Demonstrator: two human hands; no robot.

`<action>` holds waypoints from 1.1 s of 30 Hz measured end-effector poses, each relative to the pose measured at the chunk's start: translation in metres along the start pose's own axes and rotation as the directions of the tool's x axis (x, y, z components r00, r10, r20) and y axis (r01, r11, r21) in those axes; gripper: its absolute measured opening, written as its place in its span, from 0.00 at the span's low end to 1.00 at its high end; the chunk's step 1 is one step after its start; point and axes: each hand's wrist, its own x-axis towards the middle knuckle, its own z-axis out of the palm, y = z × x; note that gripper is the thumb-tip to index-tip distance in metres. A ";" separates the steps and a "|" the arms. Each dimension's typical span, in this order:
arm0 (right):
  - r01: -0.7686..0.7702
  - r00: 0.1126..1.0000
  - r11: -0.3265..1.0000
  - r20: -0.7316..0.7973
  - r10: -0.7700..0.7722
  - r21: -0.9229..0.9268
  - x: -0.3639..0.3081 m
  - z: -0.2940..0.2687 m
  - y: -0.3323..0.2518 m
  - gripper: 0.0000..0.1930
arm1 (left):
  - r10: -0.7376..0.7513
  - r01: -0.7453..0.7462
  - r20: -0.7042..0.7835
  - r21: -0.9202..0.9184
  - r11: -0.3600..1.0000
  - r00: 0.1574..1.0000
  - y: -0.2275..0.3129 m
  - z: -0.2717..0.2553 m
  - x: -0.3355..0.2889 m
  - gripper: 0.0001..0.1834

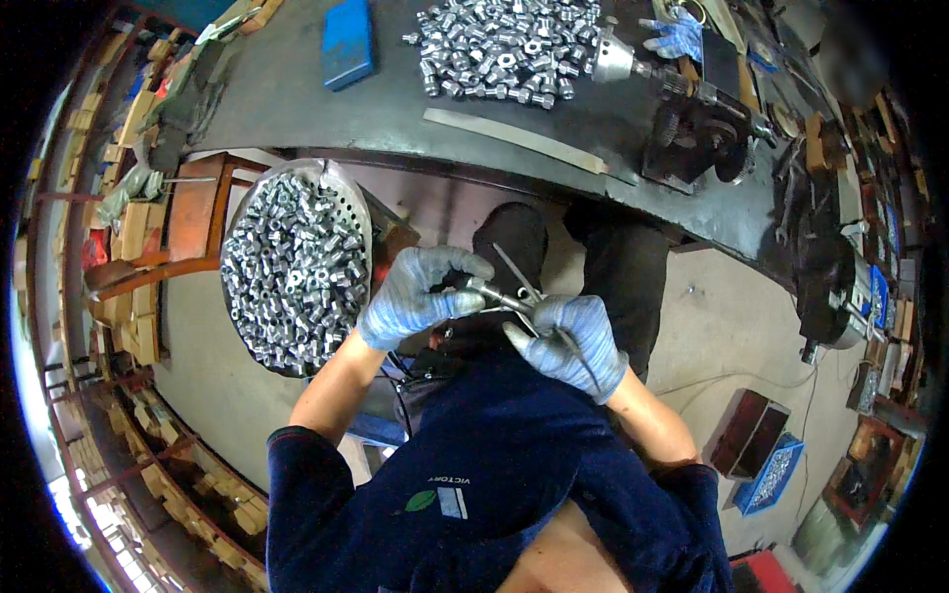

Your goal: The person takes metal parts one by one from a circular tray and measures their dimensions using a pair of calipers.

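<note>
Just ahead of the dark blue shirt (504,435), a small silver fitting (479,286) is being pinched between thumb and curled fingers of the gloved left hand (407,296), while a slim-armed metal tool (514,267) is gripped in the gloved right hand's (583,341) nearly closed fingers. Leftward, a perforated bin (357,208) is heaped with metal fittings (292,272); beyond, the workbench (395,124) is topped by another pile of fittings (504,49).

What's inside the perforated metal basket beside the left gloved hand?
The perforated metal basket holds a heap of small silvery hex-sided fittings, lying at all angles. Only the upper ones show; those beneath, and the basket's floor, are covered.
</note>
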 end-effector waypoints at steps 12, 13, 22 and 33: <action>0.195 0.970 0.969 0.117 -0.214 0.152 -0.003 -0.032 -0.038 0.18 | 0.449 -0.158 -0.128 0.823 0.545 0.884 -0.011 -0.009 0.021 0.10; 0.188 0.975 0.976 0.099 -0.198 0.107 -0.004 -0.028 -0.039 0.21 | 0.427 -0.140 -0.147 0.810 0.570 0.892 -0.011 -0.008 0.021 0.10; 0.084 0.993 0.981 0.068 -0.097 0.174 0.000 -0.019 -0.040 0.18 | 0.478 -0.200 -0.090 0.829 0.522 0.874 -0.012 -0.009 0.019 0.09; 0.162 0.985 0.981 0.037 -0.167 0.104 0.010 -0.007 -0.036 0.15 | 0.489 -0.133 -0.159 0.850 0.509 0.858 -0.013 -0.006 0.019 0.07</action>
